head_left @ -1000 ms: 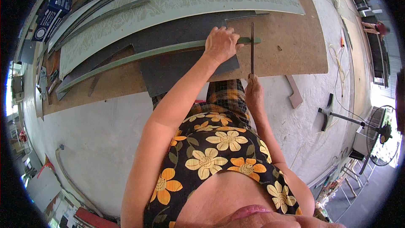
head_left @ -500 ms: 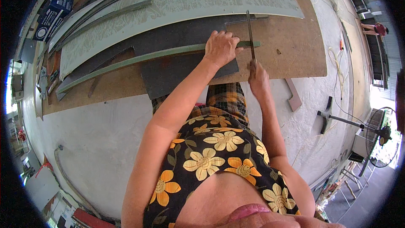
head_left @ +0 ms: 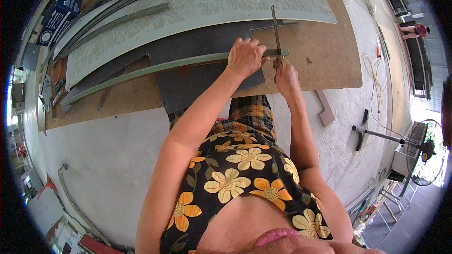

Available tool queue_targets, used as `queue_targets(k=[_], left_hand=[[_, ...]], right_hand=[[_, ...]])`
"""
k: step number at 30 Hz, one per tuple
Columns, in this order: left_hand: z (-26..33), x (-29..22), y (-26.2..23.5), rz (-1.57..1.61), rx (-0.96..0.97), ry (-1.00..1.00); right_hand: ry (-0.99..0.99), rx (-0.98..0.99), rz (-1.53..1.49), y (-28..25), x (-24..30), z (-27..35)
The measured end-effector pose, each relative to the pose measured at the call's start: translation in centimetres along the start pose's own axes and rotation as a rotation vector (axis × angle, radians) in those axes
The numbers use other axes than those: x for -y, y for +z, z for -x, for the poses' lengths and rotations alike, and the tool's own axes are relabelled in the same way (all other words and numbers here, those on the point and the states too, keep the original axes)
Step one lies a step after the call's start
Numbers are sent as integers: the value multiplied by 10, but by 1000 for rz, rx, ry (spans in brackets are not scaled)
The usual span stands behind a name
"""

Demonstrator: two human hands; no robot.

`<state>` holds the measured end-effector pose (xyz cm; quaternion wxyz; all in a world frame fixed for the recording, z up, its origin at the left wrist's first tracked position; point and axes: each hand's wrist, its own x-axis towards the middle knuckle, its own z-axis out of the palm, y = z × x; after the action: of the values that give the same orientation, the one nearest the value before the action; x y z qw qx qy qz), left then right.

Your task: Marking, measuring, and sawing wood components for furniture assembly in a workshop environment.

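A long, narrow green strip [head_left: 165,67] runs across the tabletop, over a dark flat sheet [head_left: 207,82]. My left hand [head_left: 246,57] is closed around the strip near its right end, knuckles up. Just to the right, my right hand [head_left: 287,79] grips the handle end of a handsaw [head_left: 276,28]. The saw's thin blade points away from me and crosses the strip close to its right tip. My fingers hide most of the handle, and I cannot tell how deep the blade sits in the strip.
A pale patterned panel [head_left: 212,4] lies at the back of the brown wooden table [head_left: 325,61], with dark strips on it. A blue box [head_left: 61,14] stands far left. On the right floor are a pinkish L-shaped piece [head_left: 325,110] and a fan [head_left: 421,150]; another person [head_left: 415,30] is beyond.
My right hand has moved away from me, up to the strip, and the saw has slid further toward the far side. My left hand stays on the strip.
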<state>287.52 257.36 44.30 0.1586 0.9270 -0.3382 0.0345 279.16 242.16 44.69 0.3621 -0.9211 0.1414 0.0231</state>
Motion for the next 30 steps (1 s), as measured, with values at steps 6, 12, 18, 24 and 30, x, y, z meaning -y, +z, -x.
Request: queue_targets(k=[6,12,18,24,30], left_hand=[[2,2,0,26,-12,-12],[2,2,4,15,-30,-11],[3,-2,2,26,0,-4],[3,5,3,26,-50,20],[1,2,7,1,-53,17]], right_hand=[[91,83,-93,-6,-15,76],[-34,45,8,-12,-5,29],[70,69,12,-5,-3,1],[172,86,-108,-6,-8,71],[99,66,-26,1,-3,21]])
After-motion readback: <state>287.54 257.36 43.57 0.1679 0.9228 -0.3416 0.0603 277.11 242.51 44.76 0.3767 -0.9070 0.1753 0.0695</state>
